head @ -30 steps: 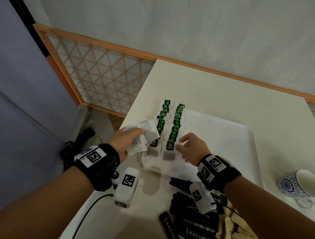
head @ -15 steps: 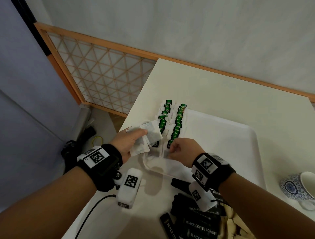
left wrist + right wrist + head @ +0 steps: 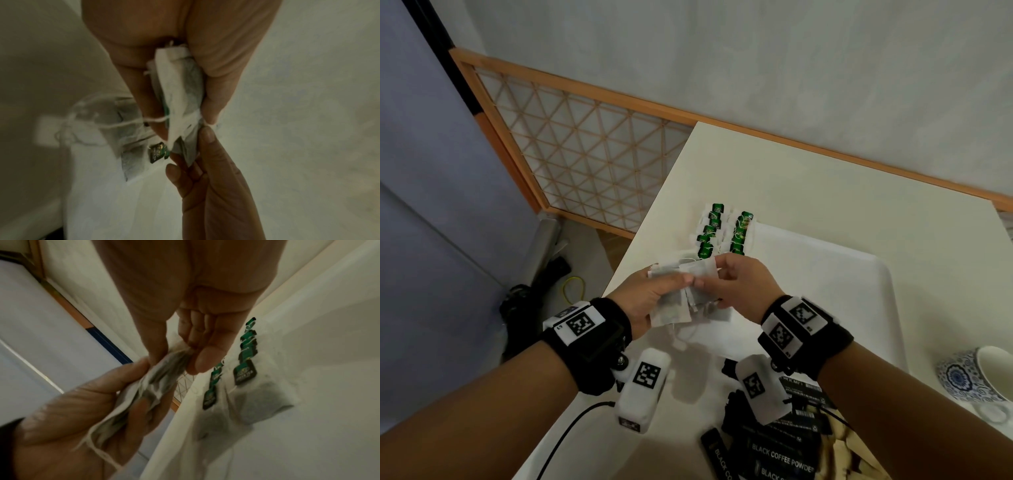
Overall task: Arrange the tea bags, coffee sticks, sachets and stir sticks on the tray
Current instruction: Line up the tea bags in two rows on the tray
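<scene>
On the pale tabletop lies a white tray, tea bags with green tags rowed at its far left. Near sticks read "BLACK COFFEE POWDER". The left hand grips a tea-bag bundle; the right hand pinches one bag of it.

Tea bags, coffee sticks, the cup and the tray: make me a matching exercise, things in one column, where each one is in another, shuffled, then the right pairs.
Things
1. bunch of tea bags
2. rows of green-tagged tea bags
3. black coffee sticks
4. blue patterned cup

Places
A. on the table, right of the white tray
B. held between the left hand and right hand
C. at the tray's far left corner
D. on the table at its near edge, off the tray

Pairs: 1-B, 2-C, 3-D, 4-A
</scene>
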